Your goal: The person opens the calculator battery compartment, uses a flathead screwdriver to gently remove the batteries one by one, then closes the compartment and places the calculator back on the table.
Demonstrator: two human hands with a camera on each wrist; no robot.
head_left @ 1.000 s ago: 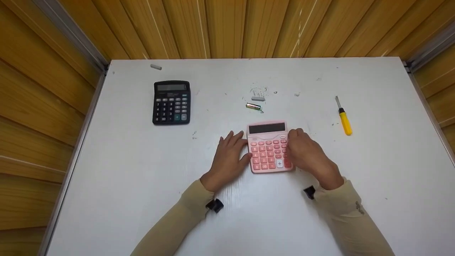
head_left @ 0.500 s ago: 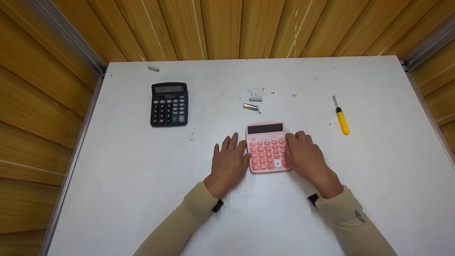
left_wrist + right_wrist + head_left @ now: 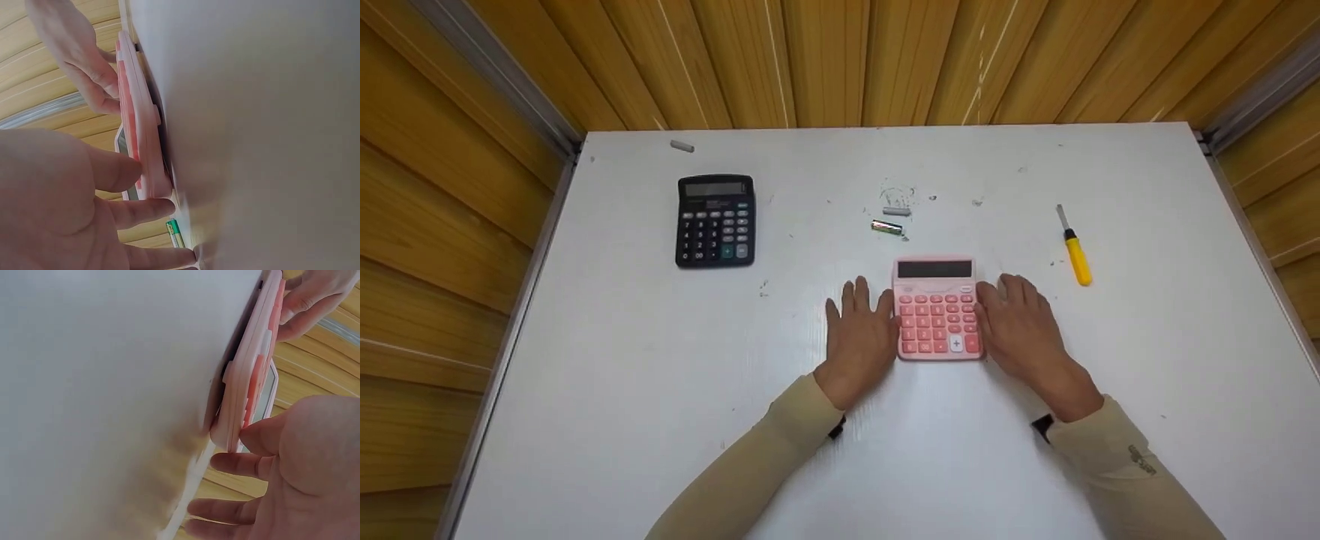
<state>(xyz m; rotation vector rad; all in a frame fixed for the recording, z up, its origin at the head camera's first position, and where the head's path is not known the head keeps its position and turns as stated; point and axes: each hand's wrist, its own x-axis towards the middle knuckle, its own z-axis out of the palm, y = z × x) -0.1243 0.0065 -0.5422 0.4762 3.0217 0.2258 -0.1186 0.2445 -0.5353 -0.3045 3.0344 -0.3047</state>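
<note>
A pink desk calculator [image 3: 936, 289] lies face up on the white table between both hands. My left hand [image 3: 859, 341] rests along its left side, fingers stretched forward, the thumb against the edge. On the opposite side my right hand [image 3: 1024, 330] has its thumb and index finger at the calculator's edge, with the other fingers loosely extended. The right wrist view has the right thumb [image 3: 263, 436] right at the keys' border. From the left wrist, the pink calculator [image 3: 143, 124] appears side-on, low on the table with small feet beneath it.
Beyond the pink calculator lie a shiny battery [image 3: 886, 226] and a grey cylinder [image 3: 896, 211], with dark specks around them. A black calculator [image 3: 716, 223] lies at the left, and another grey cylinder [image 3: 682, 146] near the back edge. To the right is a yellow-handled screwdriver [image 3: 1078, 261].
The pink calculator has shifted slightly right and turned straighter, both hands moving along with it. My right hand's fingers have loosened from a more curled pose over its right edge.
</note>
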